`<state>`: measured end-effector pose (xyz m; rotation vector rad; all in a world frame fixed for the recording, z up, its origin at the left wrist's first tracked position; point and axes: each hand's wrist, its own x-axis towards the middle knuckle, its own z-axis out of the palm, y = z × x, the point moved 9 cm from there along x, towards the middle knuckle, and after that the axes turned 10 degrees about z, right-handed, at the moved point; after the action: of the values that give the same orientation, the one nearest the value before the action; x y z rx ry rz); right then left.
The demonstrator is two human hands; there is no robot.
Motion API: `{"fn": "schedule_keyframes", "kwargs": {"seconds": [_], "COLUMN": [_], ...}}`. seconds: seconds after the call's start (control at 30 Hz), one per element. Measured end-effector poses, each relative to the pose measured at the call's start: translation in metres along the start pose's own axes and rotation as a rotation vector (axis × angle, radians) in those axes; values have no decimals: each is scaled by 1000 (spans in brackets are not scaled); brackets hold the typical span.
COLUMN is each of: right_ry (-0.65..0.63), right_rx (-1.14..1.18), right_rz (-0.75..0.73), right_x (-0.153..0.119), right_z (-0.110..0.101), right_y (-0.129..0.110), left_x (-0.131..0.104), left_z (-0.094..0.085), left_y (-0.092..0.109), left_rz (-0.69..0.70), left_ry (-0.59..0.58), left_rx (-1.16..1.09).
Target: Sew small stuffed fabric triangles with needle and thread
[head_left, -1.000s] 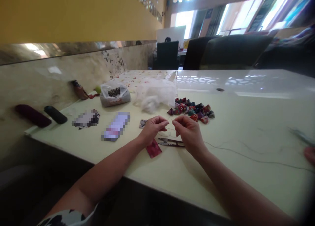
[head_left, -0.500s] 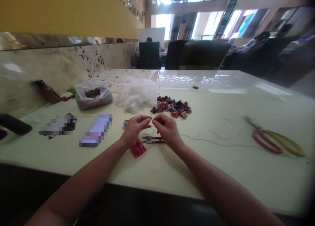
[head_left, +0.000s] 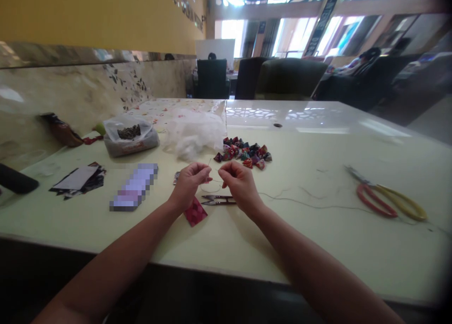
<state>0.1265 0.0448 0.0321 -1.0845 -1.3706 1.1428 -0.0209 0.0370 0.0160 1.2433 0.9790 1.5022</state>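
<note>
My left hand [head_left: 189, 182] pinches a thin needle [head_left: 210, 162], its tip poking up above the fingers. Close beside it, my right hand [head_left: 240, 182] has thumb and forefinger pressed together on a fine thread, mostly hidden by the fingers. A small gap parts the two hands. Long thread [head_left: 303, 202] trails over the table to the right. Beneath the hands lie dark thread snips [head_left: 216, 200], partly covered by my right hand, and a pink patterned fabric piece [head_left: 196, 213] by my left wrist. Several small stuffed fabric pyramids [head_left: 243, 152] are heaped just beyond.
Red-and-yellow-handled scissors [head_left: 377, 197] lie at right. To the left are a blurred-out phone-like object [head_left: 136, 187], fabric scraps [head_left: 79, 178], a bag of dark filling [head_left: 130, 140] and a plastic bag of white stuffing [head_left: 194, 131]. People sit in the background.
My hands have drawn slightly apart, and the needle now shows above my left fingers. The whole view has shifted a little.
</note>
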Motion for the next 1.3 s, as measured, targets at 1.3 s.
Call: {"fn": "schedule_keyframes", "kwargs": {"seconds": [1.3], "right_ry": [34], "right_rx": [160], "right_rz": [49], "right_x": [1], "right_z": [-4], "right_y": [5], "left_x": [-5], "left_z": [15], "left_y": [-16], "left_rz": [-100], "left_ry": [-176], "left_rx": [-63]}}
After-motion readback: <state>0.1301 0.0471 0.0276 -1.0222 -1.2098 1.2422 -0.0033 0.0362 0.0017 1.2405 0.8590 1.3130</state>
